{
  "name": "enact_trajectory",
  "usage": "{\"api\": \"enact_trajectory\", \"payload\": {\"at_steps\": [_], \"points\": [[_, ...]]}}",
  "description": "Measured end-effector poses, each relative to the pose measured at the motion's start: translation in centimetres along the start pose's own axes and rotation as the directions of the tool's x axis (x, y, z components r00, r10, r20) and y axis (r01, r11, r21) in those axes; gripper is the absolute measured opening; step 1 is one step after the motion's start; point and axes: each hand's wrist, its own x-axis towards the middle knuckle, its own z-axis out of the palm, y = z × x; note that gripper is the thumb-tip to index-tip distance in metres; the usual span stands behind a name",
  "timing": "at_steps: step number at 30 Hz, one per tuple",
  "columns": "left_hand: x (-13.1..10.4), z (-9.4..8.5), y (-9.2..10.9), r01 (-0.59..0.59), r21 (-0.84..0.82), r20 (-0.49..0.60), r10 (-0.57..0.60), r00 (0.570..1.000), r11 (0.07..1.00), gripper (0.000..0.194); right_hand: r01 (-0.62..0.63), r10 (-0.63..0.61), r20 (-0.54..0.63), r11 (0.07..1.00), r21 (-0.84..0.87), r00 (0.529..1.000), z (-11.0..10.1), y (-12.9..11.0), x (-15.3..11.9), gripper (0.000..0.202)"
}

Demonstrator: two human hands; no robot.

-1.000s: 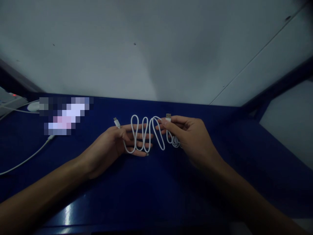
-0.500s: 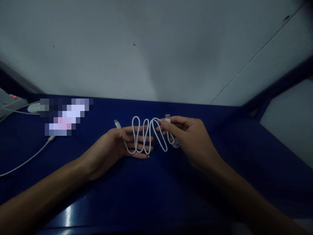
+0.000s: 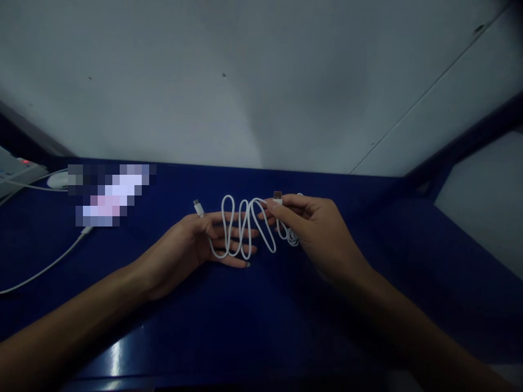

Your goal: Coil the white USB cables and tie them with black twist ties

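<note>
A white USB cable (image 3: 246,231) is strung between my two hands in several loose zigzag loops. My left hand (image 3: 208,237) has its palm up and fingers stretched out under the loops, while its thumb presses the cable just below the small connector (image 3: 198,208). My right hand (image 3: 312,218) pinches the cable near the larger USB-A plug (image 3: 278,197), which points up. More coiled cable (image 3: 292,237) hangs beneath the right fingers, partly hidden by the hand.
A blue table (image 3: 229,321) lies under my hands, with a pale wall (image 3: 183,109) behind it. On the left are a blurred-out bright object (image 3: 118,190) with a white cord (image 3: 53,267), and a white power strip (image 3: 20,171) showing a red light.
My right hand has shifted slightly left, bringing the USB-A plug and the nearest loop a little closer to my left hand. My left hand is almost still.
</note>
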Motion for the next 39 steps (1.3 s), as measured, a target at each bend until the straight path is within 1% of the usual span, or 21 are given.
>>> {"api": "enact_trajectory", "payload": {"at_steps": [6, 10, 13, 19, 25, 30, 34, 39], "points": [[0.0, -0.5, -0.2, -0.002, -0.012, 0.037, 0.002, 0.999, 1.0, 0.045, 0.009, -0.008, 0.019, 0.999, -0.031, 1.0, 0.0, 0.0, 0.0, 0.018], [0.1, -0.8, -0.4, -0.003, -0.03, 0.036, 0.004, 0.999, 1.0, 0.041, 0.007, -0.007, 0.021, 0.999, -0.034, 1.0, 0.0, -0.1, 0.0, 0.02], [0.1, -0.7, -0.5, -0.005, -0.037, 0.024, 0.005, 1.0, 0.999, 0.038, -0.009, 0.009, 0.008, 0.999, -0.038, 1.0, 0.0, 0.0, 0.0, 0.02], [0.0, -0.2, 0.0, 0.014, -0.023, -0.024, -0.015, 1.0, 1.0, 0.039, -0.008, 0.008, 0.01, 1.0, -0.018, 1.0, -0.1, 0.1, 0.0, 0.019], [0.1, 0.4, 0.2, 0.019, 0.01, -0.093, -0.018, 0.996, 1.0, 0.031, -0.018, 0.018, -0.005, 1.0, -0.019, 1.0, 0.0, 0.3, 0.1, 0.02], [0.2, 0.3, -0.1, 0.0, 0.007, -0.087, 0.0, 0.996, 1.0, 0.03, -0.017, 0.017, 0.009, 1.0, -0.012, 1.0, -0.1, 0.0, 0.0, 0.02], [0.2, 0.2, 0.0, 0.004, 0.014, -0.118, -0.003, 0.993, 1.0, 0.028, -0.032, 0.032, -0.002, 0.999, -0.022, 0.999, 0.0, -0.1, 0.0, 0.022], [-0.1, 0.3, 0.1, 0.002, 0.033, -0.117, 0.001, 0.993, 0.999, 0.028, -0.023, 0.023, -0.011, 0.999, -0.036, 1.0, 0.0, 0.0, 0.0, 0.022]]}}
